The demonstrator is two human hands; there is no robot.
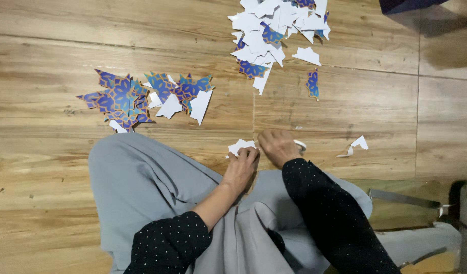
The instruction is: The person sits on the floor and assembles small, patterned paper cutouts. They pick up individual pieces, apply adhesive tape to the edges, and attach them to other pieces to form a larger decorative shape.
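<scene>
On the far left of the wooden floor (51, 213), a cluster of blue patterned cut-outs (123, 99) is lying face up, with a few white-backed shapes (200, 104) overlapping its right edge — set aside in their own group, well apart from the hands. The person is sitting on the floor with a grey-clad knee (137, 177) rising beneath that cluster, so the work is happening just ahead of the lap, within easy reach.

The left hand (241, 170) is curling its fingers closed over a small white paper piece (240, 146), pinning it at floor level. Just beside it, the right hand (278, 147) is bunching up with something pale showing at its right edge (300, 145) — whether it is a tool or more paper, I cannot tell, nor how firmly it is gripped.

Above the hands, a larger heap of mostly white pieces (274, 30) is lying, with one blue sliver (312, 83) strayed off. To the right, a curled white scrap (356, 145) is resting alone.
</scene>
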